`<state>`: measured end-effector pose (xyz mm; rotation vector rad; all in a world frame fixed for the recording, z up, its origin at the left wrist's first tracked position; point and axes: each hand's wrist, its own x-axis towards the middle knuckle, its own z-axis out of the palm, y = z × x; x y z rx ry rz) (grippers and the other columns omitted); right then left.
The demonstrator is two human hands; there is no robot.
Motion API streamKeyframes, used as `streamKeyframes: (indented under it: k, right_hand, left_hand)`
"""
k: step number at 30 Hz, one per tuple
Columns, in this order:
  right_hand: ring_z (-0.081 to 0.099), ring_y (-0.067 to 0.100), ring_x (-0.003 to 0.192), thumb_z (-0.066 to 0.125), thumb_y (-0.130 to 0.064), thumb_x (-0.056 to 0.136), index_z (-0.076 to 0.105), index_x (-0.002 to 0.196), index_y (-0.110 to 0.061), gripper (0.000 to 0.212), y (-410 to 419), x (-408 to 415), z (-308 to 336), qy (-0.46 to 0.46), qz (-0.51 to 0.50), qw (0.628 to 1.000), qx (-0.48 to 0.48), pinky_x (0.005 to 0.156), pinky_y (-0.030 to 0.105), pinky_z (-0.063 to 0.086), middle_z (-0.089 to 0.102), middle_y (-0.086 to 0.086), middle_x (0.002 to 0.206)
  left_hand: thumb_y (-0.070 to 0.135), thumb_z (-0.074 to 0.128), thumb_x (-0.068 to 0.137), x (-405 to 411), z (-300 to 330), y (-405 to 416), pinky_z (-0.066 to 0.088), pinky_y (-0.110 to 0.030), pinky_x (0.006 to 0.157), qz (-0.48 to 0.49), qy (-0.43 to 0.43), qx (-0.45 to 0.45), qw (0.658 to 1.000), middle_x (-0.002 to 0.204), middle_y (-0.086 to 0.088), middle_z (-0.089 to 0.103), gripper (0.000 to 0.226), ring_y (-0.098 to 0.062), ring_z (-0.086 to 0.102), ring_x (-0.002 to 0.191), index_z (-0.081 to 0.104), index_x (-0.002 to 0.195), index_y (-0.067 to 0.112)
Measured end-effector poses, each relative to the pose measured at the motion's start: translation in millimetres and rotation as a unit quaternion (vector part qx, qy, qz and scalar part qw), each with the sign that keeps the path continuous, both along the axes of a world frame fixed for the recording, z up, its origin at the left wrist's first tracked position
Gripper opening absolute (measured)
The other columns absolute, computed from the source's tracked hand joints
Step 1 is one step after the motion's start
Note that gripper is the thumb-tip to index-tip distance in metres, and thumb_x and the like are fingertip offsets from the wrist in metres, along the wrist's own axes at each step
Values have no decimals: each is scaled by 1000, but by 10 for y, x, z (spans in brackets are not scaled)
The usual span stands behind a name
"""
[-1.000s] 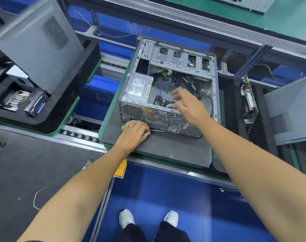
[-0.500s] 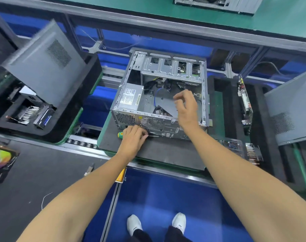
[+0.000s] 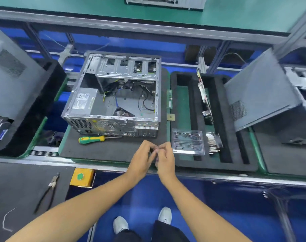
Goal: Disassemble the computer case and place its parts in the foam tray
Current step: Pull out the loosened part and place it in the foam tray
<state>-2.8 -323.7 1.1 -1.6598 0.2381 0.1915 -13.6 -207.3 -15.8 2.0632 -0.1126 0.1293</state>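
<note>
Before computer case [image 3: 113, 102]: left hand [image 3: 142, 158], right hand [image 3: 165, 158], fingertips together.

Bare-metal computer case [image 3: 113, 95], matt black foam tray [image 3: 217, 165].

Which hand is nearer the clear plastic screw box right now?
Right. The right hand sits just left of the clear plastic screw box, nearly at its edge; the left hand is farther left, beyond the right.

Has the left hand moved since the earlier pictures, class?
Yes. The left hand has left the screwdriver by the computer case and shifted right, now meeting the right hand near the clear plastic box.
</note>
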Motion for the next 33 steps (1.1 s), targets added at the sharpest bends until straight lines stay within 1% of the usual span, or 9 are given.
streamKeyframes:
  k: [5,11,14,16,18,20,22,29,33]
  right_hand:
    - [37,16,51,39,-12,99,42,79,-10,20,-433,228,34,27,-2,1000,12,45,28,31,46,9,61]
    - [34,16,43,36,-9,105,36,75,-15,31,-781,525,1,90,23,994,65,39,27,28,45,3,54]
    - [36,20,44,39,-7,104,40,74,-14,30,-944,619,-1,103,24,992,67,40,29,31,47,6,53]
    - [41,23,45,40,-9,103,43,77,-11,26,-1060,663,-12,79,43,996,7,45,32,34,53,5,54]
    - [53,19,52,41,-20,101,47,80,-15,22,-1194,711,-40,43,81,985,-145,54,33,40,62,-2,57]
    - [60,8,59,42,-33,98,46,80,-26,19,-1314,763,-63,17,118,938,-326,62,30,44,67,-12,62]
    - [61,6,61,45,-36,97,44,81,-29,17,-1379,832,-92,0,140,899,-416,61,27,42,65,-11,61]
    - [59,9,60,49,-40,96,45,102,-34,9,-1284,933,-101,3,187,845,-501,56,27,41,64,-12,66]
    - [54,5,55,51,-26,89,50,108,-28,19,-923,973,151,-169,75,894,-407,59,31,48,58,-12,62]
  left_hand:
    - [32,52,104,186,-30,-354,42,-18,70,-7,61,49,997,102,26,50,6,-4,57,92,49,100,35]
    - [47,49,102,456,-10,-573,47,-29,69,-22,61,117,991,104,27,46,11,-1,55,90,39,96,46]
    - [50,52,101,546,41,-685,48,-32,67,-13,70,121,990,100,19,45,18,-5,54,84,39,94,40]
    - [46,55,102,589,73,-728,50,-36,68,-6,73,133,988,98,16,44,20,-9,53,81,40,95,35]
    - [45,58,101,604,100,-729,50,-34,68,-10,69,146,987,97,15,45,22,-9,52,81,39,96,34]
    - [47,59,100,592,115,-692,50,-30,70,-18,69,161,984,97,15,47,25,-8,53,84,38,98,34]
    - [51,58,99,551,104,-619,47,-25,69,-22,64,174,982,97,15,49,26,-4,54,87,38,99,34]
    - [50,61,97,269,-5,-200,52,-30,68,37,82,151,984,88,21,51,26,-2,54,81,38,99,37]
    - [38,67,97,174,-46,98,47,-16,70,160,77,47,983,88,13,54,23,-4,55,78,47,102,30]
